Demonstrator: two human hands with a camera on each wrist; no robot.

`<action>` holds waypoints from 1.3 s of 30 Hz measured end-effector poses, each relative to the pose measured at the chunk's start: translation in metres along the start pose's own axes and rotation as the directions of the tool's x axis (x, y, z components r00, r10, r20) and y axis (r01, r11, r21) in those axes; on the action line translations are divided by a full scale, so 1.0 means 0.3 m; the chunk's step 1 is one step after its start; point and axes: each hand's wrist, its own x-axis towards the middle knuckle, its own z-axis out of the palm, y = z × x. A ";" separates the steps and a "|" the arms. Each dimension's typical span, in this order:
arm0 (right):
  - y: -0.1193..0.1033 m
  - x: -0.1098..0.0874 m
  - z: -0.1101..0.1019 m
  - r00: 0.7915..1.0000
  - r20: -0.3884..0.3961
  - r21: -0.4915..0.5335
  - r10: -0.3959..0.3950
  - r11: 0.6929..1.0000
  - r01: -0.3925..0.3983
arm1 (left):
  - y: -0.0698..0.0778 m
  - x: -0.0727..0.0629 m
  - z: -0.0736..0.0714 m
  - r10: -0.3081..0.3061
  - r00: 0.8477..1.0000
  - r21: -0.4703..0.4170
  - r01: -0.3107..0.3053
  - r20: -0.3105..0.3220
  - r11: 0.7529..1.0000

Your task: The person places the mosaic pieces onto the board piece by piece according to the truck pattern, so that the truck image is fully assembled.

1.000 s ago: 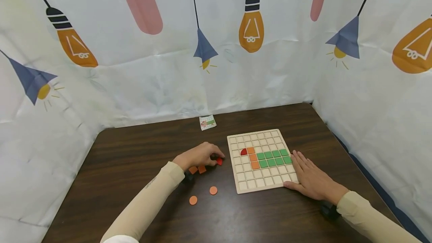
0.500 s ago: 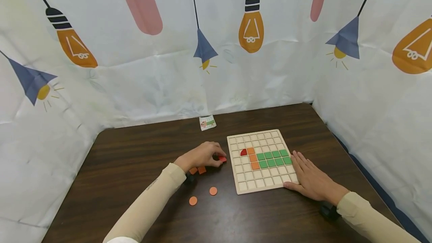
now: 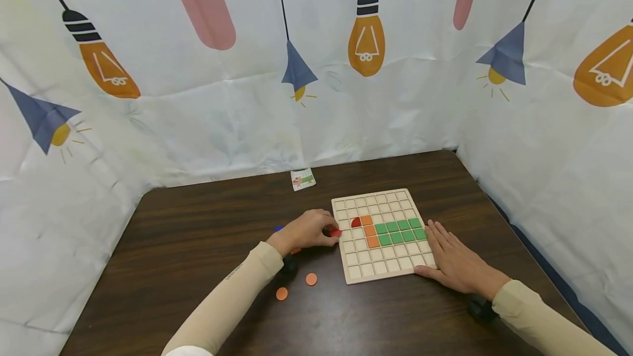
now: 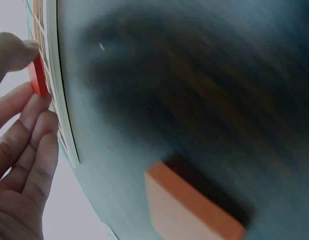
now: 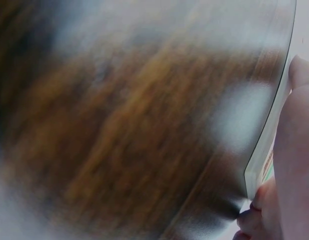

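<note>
My left hand pinches a small red piece between thumb and fingertips, at the left edge of the wooden grid board. Its exact shape is partly hidden by the fingers. On the board sit a red rounded piece, a column of orange squares and two rows of green squares. My right hand rests against the board's right edge with straight fingers, the thumb at the near right corner.
Two orange discs lie on the dark table left of the board. An orange square block lies beneath the left wrist, and a blue piece shows behind it. A patterned card lies at the back, before a printed curtain.
My left hand has lifted the red piece from the table and carried it right to the board's edge. A blue piece has come into sight. The right hand stays put.
</note>
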 end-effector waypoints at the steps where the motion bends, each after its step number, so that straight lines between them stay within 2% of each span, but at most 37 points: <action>1: 0.001 0.000 0.000 1.000 0.001 -0.001 0.000 1.000 0.000 | 0.006 0.006 0.002 0.002 1.000 0.008 -0.002 -0.005 1.000; 7: 0.007 0.002 0.004 1.000 0.001 -0.009 0.003 1.000 -0.003 | 0.035 0.040 0.017 0.006 1.000 0.026 -0.006 -0.015 1.000; 16: 0.004 0.003 0.002 1.000 0.000 -0.013 0.005 1.000 -0.005 | 0.049 0.069 0.029 -0.013 1.000 0.043 0.013 -0.004 0.999; 29: 0.005 0.004 0.001 1.000 -0.001 -0.014 0.007 1.000 -0.007 | 0.054 0.079 0.027 -0.015 1.000 0.049 0.014 0.019 0.999; 39: 0.004 0.002 -0.002 1.000 0.003 -0.007 0.008 1.000 -0.008 | 0.056 0.083 0.029 -0.014 1.000 0.055 0.013 0.005 0.998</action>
